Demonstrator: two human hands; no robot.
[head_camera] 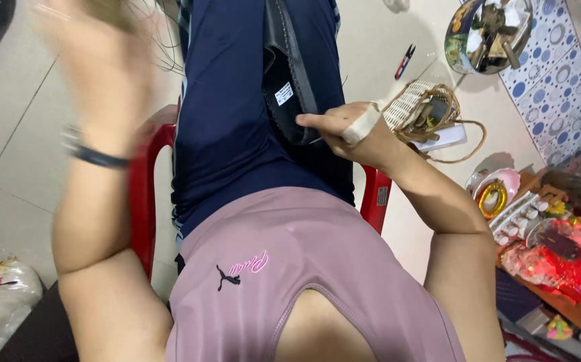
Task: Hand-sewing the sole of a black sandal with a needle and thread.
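Item one: my right hand [354, 134], centre of the frame, clamped on a black shoe [290, 80]. The shoe rests upright on my dark blue lap, its white label facing me. A pale bandage wraps one finger, and I judge the grip is there to steady the shoe against my legs.

Item two: my left hand [96, 60], upper left, raised and motion-blurred. I cannot tell whether it is closed or spread. A dark band sits at the wrist, and thin strands trail near it, top centre.

Item three: a red plastic chair [144, 194] beneath me.

Item four: a woven basket [424, 110] on the tiled floor just right of my right hand, within easy reach.

Item five: a round tin [488, 33] of oddments, upper right.
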